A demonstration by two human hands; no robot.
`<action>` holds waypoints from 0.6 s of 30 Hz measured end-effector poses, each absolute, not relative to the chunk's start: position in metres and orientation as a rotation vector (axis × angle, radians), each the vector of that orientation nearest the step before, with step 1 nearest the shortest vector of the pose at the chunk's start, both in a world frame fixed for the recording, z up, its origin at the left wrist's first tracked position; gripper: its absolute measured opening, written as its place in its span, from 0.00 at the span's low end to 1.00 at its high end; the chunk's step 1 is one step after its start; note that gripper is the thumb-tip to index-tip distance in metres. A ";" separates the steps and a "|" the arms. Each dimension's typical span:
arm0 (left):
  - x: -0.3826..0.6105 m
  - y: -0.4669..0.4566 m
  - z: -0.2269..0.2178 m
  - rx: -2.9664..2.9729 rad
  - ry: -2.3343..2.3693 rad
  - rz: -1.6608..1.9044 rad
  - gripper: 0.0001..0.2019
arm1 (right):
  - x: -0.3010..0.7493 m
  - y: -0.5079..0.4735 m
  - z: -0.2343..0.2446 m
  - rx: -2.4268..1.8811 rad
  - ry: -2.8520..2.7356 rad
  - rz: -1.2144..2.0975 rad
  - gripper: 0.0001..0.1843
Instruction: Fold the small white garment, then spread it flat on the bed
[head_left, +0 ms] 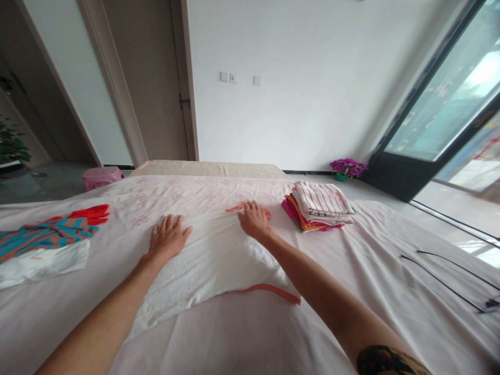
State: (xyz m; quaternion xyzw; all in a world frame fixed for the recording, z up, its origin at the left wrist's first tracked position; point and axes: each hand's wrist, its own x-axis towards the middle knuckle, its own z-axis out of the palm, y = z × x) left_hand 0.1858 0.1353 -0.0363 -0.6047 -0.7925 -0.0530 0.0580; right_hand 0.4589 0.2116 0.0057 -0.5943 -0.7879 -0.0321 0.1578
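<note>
A white shirt with orange-red trim lies spread out before me on a pale pink sheet. My left hand rests flat on the shirt's far left part, fingers slightly apart. Near the far right end of it, beside the orange-red trim, my right hand lies palm down with its fingers stretched out. Neither hand grips the cloth. Part of the shirt's right side is hidden under my right forearm.
To the right stands a stack of folded clothes, a striped one on top. Loose clothes lie at the left. Dark thin rods or cords rest at the far right. A pink stool and purple flowers stand on the floor beyond.
</note>
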 end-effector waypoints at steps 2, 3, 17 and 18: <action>0.185 0.134 -0.037 -1.832 -2.392 -0.161 0.35 | 0.436 0.184 -0.004 -1.566 -2.385 0.037 0.34; 0.184 0.134 -0.037 -1.825 -2.398 -0.159 0.35 | 0.428 0.172 -0.010 -1.520 -2.440 0.094 0.36; 0.194 0.113 -0.022 -1.669 -2.446 -0.308 0.28 | 0.535 0.166 -0.013 -1.875 -2.420 0.021 0.38; 0.201 0.111 -0.019 -1.686 -2.422 -0.320 0.27 | 0.533 0.164 -0.010 -1.898 -2.410 0.023 0.38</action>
